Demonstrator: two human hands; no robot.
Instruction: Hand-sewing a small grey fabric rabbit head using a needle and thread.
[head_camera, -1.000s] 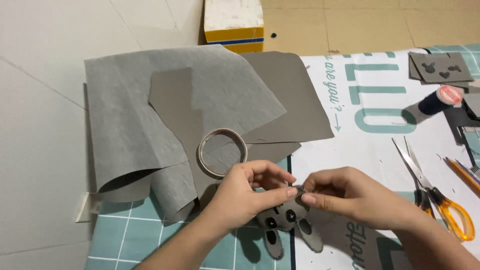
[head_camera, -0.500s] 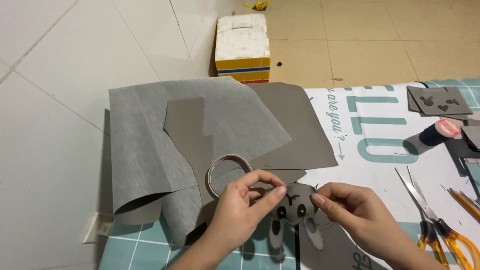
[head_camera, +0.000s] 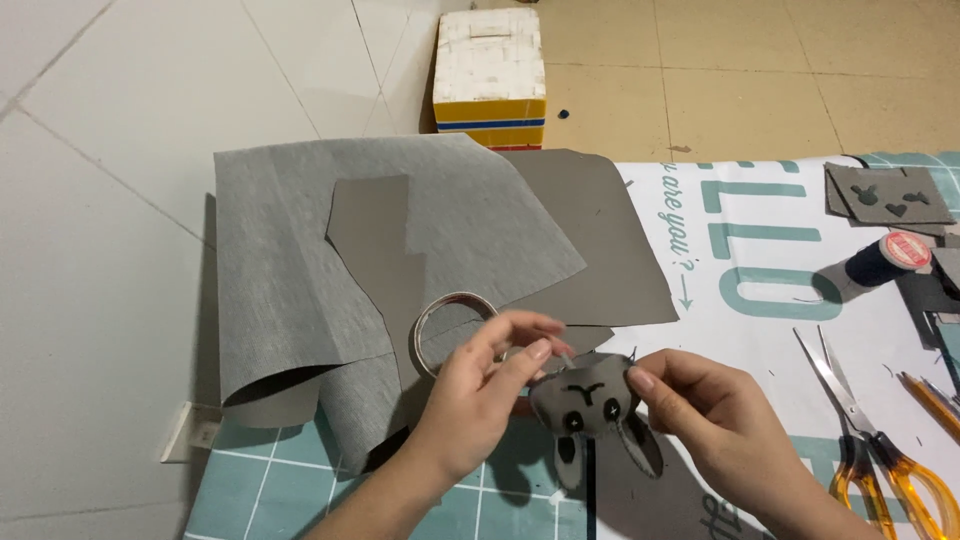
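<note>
- Pinching a small grey felt animal head (head_camera: 590, 400) between them, the left hand (head_camera: 478, 400) and right hand (head_camera: 715, 420) hold it just above the teal cutting mat (head_camera: 290, 490), close to the camera; both have fingers closed on its upper edge, the left thumb and forefinger at one side, the right fingertips at the other.
- The head looks soft, light and slightly padded, with stitched dark eyes and two limp ears hanging below; I judge it would squash easily, so the seamed rim is the safer place to grip.
- Just beyond the left hand lies a roll of clear tape (head_camera: 455, 330) on folded grey felt sheets (head_camera: 340, 260).
- To the right rest orange-handled scissors (head_camera: 870, 440) and, farther off, a dark thread spool (head_camera: 885, 260).
- Farthest, on the tiled floor, stands a white box with yellow and blue stripes (head_camera: 492, 75).
</note>
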